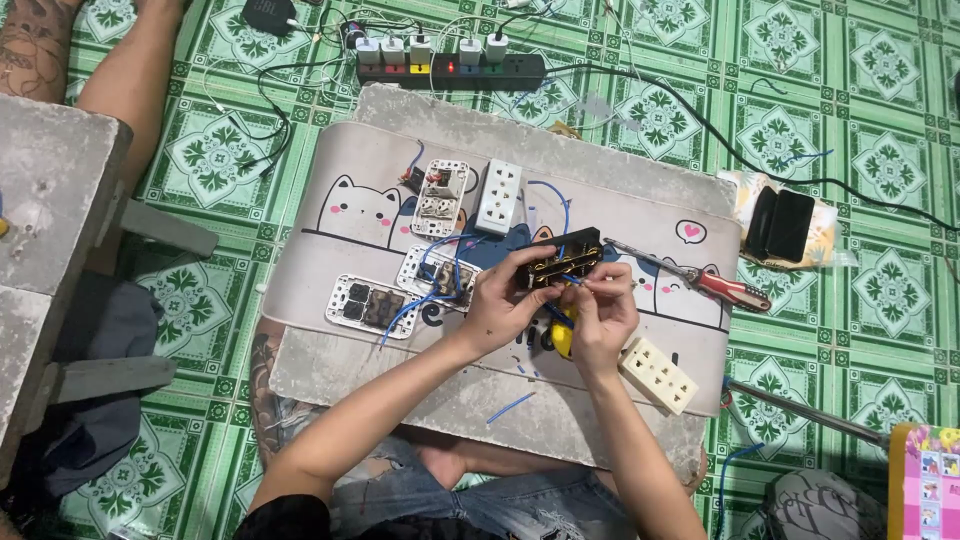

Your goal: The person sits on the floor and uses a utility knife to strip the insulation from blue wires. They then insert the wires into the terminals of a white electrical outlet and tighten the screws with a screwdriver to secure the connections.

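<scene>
My left hand (497, 305) grips a black socket block (566, 256) with brass contacts, held just above a cat-printed mat (345, 175). My right hand (603, 310) pinches a thin blue wire at the block's lower edge, and a yellow-handled tool (563, 342) shows below its fingers. On the mat to the left lie a dark-insert switch plate (362, 304) and another wired plate (430, 270), joined by blue wires. Farther back rest an opened white socket frame (440, 197) and a white socket module (499, 196).
A red-handled screwdriver (725, 288) lies right of my hands, a cream socket (657, 375) near the mat's front right corner. A black power strip (452, 70) with chargers sits beyond the concrete slab (470, 125). Another person's leg (130, 90) is at top left. A black box (783, 225) rests right.
</scene>
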